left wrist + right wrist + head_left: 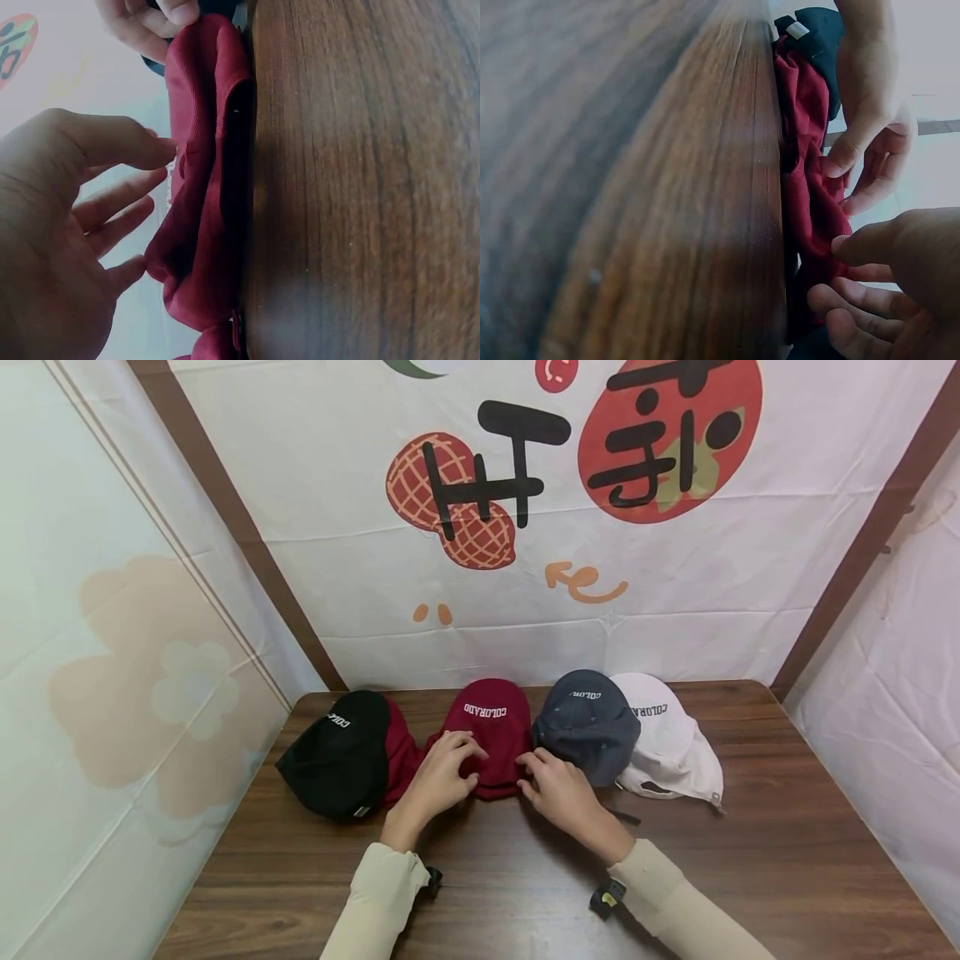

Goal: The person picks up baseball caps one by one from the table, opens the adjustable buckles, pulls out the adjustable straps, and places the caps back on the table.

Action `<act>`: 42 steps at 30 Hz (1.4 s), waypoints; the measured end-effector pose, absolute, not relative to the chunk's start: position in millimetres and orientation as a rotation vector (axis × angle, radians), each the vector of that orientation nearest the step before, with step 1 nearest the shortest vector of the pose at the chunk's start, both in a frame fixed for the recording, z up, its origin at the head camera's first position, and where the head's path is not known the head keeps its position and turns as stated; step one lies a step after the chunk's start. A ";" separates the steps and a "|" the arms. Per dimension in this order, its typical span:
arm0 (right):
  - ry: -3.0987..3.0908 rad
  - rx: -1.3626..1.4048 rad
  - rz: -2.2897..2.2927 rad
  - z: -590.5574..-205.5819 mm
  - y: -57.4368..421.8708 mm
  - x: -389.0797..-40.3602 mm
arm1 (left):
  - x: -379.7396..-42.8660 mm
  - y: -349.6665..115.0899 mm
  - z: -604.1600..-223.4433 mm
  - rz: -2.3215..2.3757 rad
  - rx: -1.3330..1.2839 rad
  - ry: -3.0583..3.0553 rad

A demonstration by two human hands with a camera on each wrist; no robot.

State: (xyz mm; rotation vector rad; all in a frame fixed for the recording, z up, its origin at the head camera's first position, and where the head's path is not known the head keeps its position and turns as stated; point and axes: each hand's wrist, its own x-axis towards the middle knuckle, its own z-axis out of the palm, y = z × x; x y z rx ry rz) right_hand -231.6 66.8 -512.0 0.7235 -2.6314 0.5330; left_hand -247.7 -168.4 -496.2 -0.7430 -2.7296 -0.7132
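Beige sleeves (382, 885) nearest. Red cap (495, 739) on counter (510, 877), between left hand (442, 772) and right hand (558, 785); both half-open, fingers loosely bent, fingertips at cap's sides, neither gripping. Outward: navy cap (585, 735), white cap (660, 739) right; dark-red fabric (401, 752), black cap (337, 768) left. Risk: right fingers snagging close-set navy cap could drag it; uneven push could crumple soft red cap.

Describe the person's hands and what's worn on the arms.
The left hand and right hand are gloveless. Both arms wear pale beige sleeves. A small black device shows beside the left cuff; another black device, with a yellow-green mark, shows beside the right.
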 end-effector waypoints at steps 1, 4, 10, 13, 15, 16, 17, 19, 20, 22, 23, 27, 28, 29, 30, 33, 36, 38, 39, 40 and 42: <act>-2.637 0.722 0.526 -512.8 66.9 -232.2 | -247.8 -168.2 -497.0 -0.673 -0.746 -2.739; -2.652 0.726 0.497 -514.7 67.9 -233.3 | -248.0 -167.7 -498.4 -0.565 -0.750 -2.768; -2.616 0.774 0.452 -516.5 69.4 -234.6 | -246.5 -167.5 -498.5 -0.512 -0.723 -2.832; -2.592 0.785 0.450 -517.0 69.6 -235.0 | -247.4 -167.5 -499.3 -0.494 -0.717 -2.838; -2.576 0.789 0.455 -517.3 69.6 -235.3 | -248.3 -167.5 -499.6 -0.481 -0.715 -2.832; -2.573 0.789 0.457 -517.4 69.5 -235.5 | -248.6 -167.6 -499.5 -0.482 -0.714 -2.827; -2.568 0.790 0.463 -517.4 69.5 -235.7 | -248.8 -167.7 -499.1 -0.488 -0.711 -2.825; -2.559 0.791 0.470 -517.3 69.4 -236.2 | -249.0 -168.1 -497.9 -0.514 -0.701 -2.819; -2.554 0.790 0.472 -517.1 69.4 -236.5 | -249.0 -168.4 -497.1 -0.527 -0.695 -2.817; -2.552 0.789 0.475 -516.7 69.5 -237.1 | -248.6 -169.1 -495.0 -0.561 -0.680 -2.818; -2.550 0.789 0.481 -516.2 69.5 -237.2 | -248.3 -169.4 -493.8 -0.582 -0.671 -2.818; -2.540 0.787 0.509 -513.9 69.0 -237.7 | -247.2 -170.5 -489.6 -0.634 -0.635 -2.816; -2.536 0.785 0.520 -513.3 68.9 -237.6 | -247.2 -170.7 -488.5 -0.647 -0.630 -2.812; -2.535 0.784 0.529 -512.7 68.7 -237.7 | -247.3 -170.8 -487.5 -0.657 -0.626 -2.807; -2.534 0.782 0.536 -512.2 68.5 -237.7 | -247.5 -171.0 -486.7 -0.662 -0.624 -2.800; -2.542 0.768 0.554 -510.2 68.1 -237.4 | -248.0 -171.5 -483.8 -0.694 -0.612 -2.774; -2.547 0.751 0.573 -508.2 68.0 -236.8 | -247.4 -171.3 -480.7 -0.715 -0.589 -2.737; -2.536 0.744 0.589 -505.9 67.6 -236.6 | -246.5 -171.2 -477.9 -0.726 -0.565 -2.713; -2.529 0.740 0.596 -504.9 67.5 -236.4 | -246.0 -171.0 -476.3 -0.731 -0.556 -2.697; -2.521 0.738 0.603 -503.8 67.4 -236.2 | -245.8 -170.8 -475.0 -0.732 -0.548 -2.680; -2.499 0.731 0.605 -502.1 66.9 -236.1 | -245.3 -170.3 -472.0 -0.738 -0.538 -2.648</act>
